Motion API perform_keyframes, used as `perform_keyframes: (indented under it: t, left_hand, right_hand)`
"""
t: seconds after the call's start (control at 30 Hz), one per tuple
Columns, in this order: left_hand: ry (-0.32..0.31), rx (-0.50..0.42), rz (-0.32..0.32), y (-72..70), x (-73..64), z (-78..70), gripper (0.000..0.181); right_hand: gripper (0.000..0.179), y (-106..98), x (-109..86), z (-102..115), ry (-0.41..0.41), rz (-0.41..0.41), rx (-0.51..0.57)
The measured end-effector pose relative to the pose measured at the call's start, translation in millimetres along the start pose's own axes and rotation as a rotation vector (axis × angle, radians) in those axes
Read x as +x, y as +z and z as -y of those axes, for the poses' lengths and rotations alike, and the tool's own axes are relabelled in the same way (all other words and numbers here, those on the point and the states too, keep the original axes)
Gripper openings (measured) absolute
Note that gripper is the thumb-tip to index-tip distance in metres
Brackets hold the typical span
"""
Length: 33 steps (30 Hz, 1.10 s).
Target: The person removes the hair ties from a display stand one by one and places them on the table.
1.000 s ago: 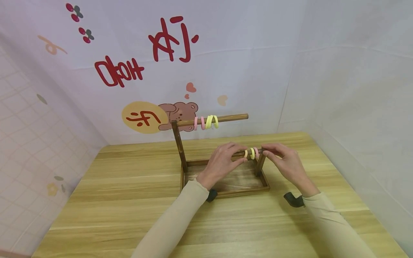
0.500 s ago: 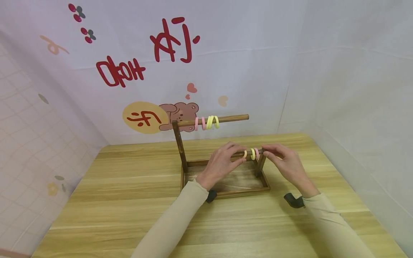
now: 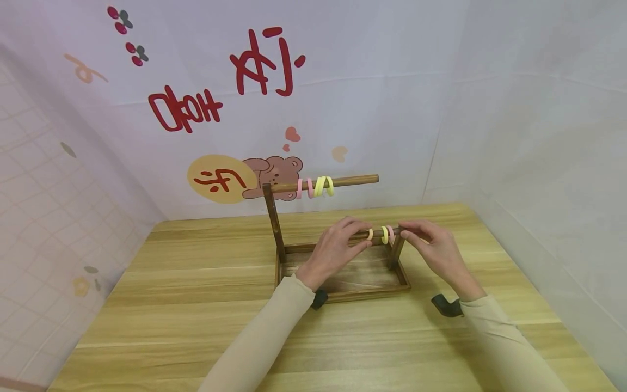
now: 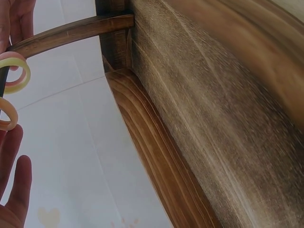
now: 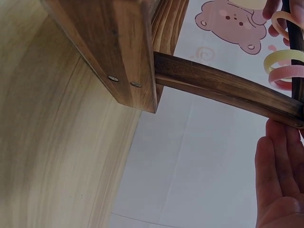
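A dark wooden two-armed rack (image 3: 364,295) stands on the table, its arms at different heights. At the lower arm, my left hand (image 3: 335,245) pinches a light orange ring (image 3: 370,234) between thumb and fingers, the ring still around the bar. A yellow ring (image 3: 385,235) and a pink ring (image 3: 391,234) hang farther right on this bar, close together. My right hand (image 3: 433,245) grips the bar's right end, where it meets the short post (image 5: 223,85). Two pink rings (image 3: 310,188) and several yellow rings (image 3: 319,186) hang on the upper bar (image 3: 357,179).
The rack's tray base (image 3: 367,272) lies beneath both hands. Its tall post (image 3: 273,223) rises at the left, behind my left hand. Black wrist mounts (image 3: 446,306) show under the sleeves. A printed white backdrop (image 3: 382,109) encloses the back and sides of the wooden table (image 3: 196,316).
My left hand has shifted slightly left along the lower bar with the light orange ring, widening the gap to the yellow ring. My right hand stays at the bar's end.
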<state>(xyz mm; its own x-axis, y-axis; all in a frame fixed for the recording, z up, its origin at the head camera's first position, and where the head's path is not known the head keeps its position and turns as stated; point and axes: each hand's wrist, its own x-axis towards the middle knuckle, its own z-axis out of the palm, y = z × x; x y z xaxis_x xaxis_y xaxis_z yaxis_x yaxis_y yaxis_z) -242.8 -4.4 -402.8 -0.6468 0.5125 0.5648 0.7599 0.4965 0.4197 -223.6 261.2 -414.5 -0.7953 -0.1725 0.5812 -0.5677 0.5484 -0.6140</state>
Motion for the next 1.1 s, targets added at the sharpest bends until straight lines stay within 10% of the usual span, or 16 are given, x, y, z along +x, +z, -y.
perform_keyframes:
  t: [1.1]
  left_hand:
    - [0.015, -0.048, -0.049, -9.5, -12.6, 4.3, 0.038]
  right_hand:
    - [0.025, 0, -1.4, -1, 0.013, 0.003, -0.027]
